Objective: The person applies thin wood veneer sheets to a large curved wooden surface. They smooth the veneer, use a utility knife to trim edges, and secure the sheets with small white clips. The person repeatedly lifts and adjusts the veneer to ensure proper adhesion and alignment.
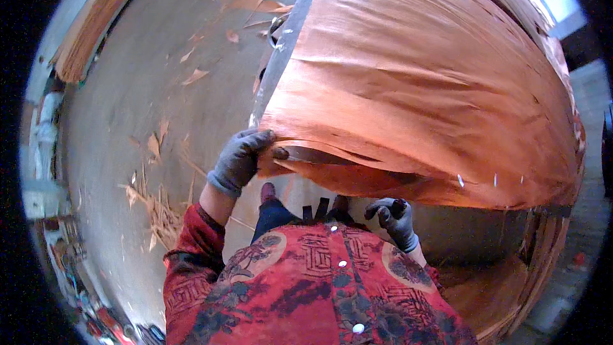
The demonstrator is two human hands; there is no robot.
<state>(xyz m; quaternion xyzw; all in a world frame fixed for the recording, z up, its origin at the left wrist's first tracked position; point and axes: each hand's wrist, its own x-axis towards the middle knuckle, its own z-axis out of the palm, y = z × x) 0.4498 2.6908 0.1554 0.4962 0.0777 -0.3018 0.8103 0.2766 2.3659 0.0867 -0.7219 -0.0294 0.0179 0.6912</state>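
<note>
A broad stack of thin reddish-orange wood veneer sheets (408, 83) lies in front of me, its surface wrinkled. Its near edge sags and splits into loose layers, with a dark gap under the top ones. My left hand (239, 157), in a grey glove with dark fingertips, pinches the near left corner of the veneer. Below the near edge, at the right of my body, my right hand (394, 220) is gloved too and off the veneer. Its fingers are curled; a dark bit shows at them, either a fingertip or something small.
A grey metal edge (281, 58) runs along the stack's left side. Veneer scraps (156, 208) litter the concrete floor (121, 134) at left. Another veneer stack (96, 22) stands at the far left. More sheets (485, 287) lie low at the right.
</note>
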